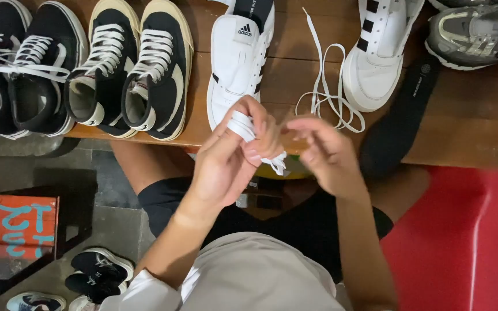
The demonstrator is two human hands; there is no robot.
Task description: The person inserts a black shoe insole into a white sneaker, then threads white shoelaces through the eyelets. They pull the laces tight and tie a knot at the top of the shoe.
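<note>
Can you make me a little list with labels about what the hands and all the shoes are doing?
left hand: grip shut on a bundled white shoelace
right hand: fingers curled beside the lace end, contact unclear
loose lace: lies on the wooden table
white shoes: two, unlaced
black insole: beside the right white shoe
black sneakers: four, laced, at left
grey sneaker: top right

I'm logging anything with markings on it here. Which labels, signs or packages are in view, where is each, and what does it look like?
Tongue label: on the white sneaker above the left hand, small, white, dark logo.
Painted sign: floor, lower left, orange rectangle with light blue brushstrokes.
Insole: on the wooden table, beyond the right hand, black, small pale round mark.
</note>
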